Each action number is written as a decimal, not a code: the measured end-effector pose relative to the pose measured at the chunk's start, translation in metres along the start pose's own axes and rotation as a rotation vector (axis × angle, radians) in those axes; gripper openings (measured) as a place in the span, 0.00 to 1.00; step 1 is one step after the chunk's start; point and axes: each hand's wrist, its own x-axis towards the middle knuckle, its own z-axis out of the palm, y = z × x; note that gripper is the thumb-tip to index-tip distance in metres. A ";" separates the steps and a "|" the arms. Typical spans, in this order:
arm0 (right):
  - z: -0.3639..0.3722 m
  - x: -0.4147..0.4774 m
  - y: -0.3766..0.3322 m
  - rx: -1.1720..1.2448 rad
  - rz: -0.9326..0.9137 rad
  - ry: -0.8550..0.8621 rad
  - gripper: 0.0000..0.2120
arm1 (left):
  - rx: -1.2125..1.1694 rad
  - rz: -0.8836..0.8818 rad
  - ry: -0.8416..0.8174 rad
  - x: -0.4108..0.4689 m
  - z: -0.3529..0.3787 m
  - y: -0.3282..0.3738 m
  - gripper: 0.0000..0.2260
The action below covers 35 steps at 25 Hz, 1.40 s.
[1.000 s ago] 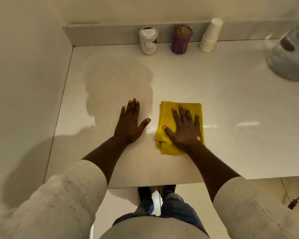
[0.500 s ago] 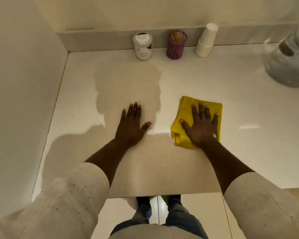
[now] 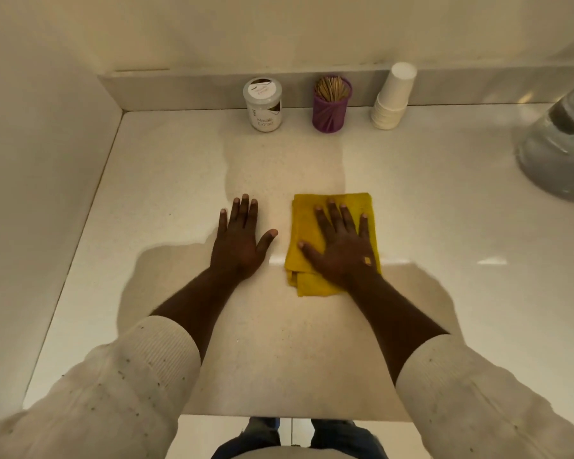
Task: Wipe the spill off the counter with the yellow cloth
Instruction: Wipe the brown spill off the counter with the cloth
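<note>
A folded yellow cloth (image 3: 305, 220) lies flat on the pale speckled counter (image 3: 444, 226), near the middle. My right hand (image 3: 342, 250) presses down on it with the palm flat and fingers spread, covering most of it. My left hand (image 3: 239, 243) rests palm down on the bare counter just left of the cloth, fingers apart, holding nothing. Its thumb almost reaches the cloth's left edge. I cannot make out a distinct spill. There are only glossy reflections and the shadow of my head and arms.
Along the back ledge stand a white-lidded jar (image 3: 263, 104), a purple holder of toothpicks (image 3: 332, 104) and a stack of white paper cups (image 3: 393, 97). A white appliance (image 3: 560, 154) sits at the right. A wall (image 3: 30, 193) bounds the counter's left side.
My right hand slid the cloth to the right, then back left toward my left hand. My left hand stayed planted on the counter.
</note>
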 end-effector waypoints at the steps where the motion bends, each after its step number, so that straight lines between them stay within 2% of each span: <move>1: -0.004 0.011 0.008 0.001 0.016 0.000 0.44 | 0.006 -0.019 0.014 0.004 -0.002 -0.004 0.37; 4: -0.014 0.046 0.019 -0.018 0.057 -0.014 0.44 | 0.024 -0.066 0.032 0.014 -0.006 -0.021 0.36; 9: -0.016 0.095 -0.003 -0.019 0.075 -0.032 0.44 | 0.042 -0.125 0.037 0.032 -0.016 -0.062 0.37; 16: -0.001 0.145 -0.072 -0.017 0.023 -0.058 0.44 | -0.019 -0.192 -0.010 0.045 -0.026 -0.125 0.39; 21: 0.016 0.159 -0.131 -0.022 -0.030 -0.059 0.44 | -0.163 -0.144 0.072 0.044 -0.025 -0.132 0.41; 31: 0.036 0.080 -0.197 0.033 -0.092 -0.005 0.42 | -0.308 -0.106 0.053 0.037 -0.032 -0.138 0.44; 35: 0.042 0.020 -0.209 0.033 -0.127 -0.010 0.43 | -0.240 -0.066 0.027 0.010 -0.027 -0.132 0.41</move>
